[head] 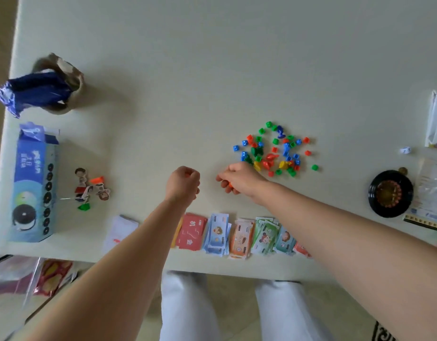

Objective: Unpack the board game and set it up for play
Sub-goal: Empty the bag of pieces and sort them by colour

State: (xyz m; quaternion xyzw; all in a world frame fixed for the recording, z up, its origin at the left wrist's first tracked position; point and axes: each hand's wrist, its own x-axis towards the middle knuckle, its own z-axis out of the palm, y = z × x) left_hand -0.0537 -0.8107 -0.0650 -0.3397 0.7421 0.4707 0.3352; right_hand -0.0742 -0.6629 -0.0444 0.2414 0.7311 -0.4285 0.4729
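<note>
A pile of small plastic pieces [276, 150] in red, green, blue and yellow lies right of the table's middle. My right hand [239, 178] hovers at the pile's near-left edge, its fingers curled round a small orange piece. Left of it, my left hand [183, 183] is curled in a fist; whether it holds anything is hidden. Stacks of paper money [239, 236] and a red card stack [191, 232] line the near table edge. Cardboard character figures [89, 190] with orange and green bases lie at the left. A white die [405, 150] sits at the right.
A blue box [33, 185] stands at the left edge, with a brown paper bag [65, 77] holding a blue foil wrapper behind it. At the right are a black roulette wheel [391, 193], plastic bags [436, 119] and paper sheets. White cards [121, 230] lie near the front edge.
</note>
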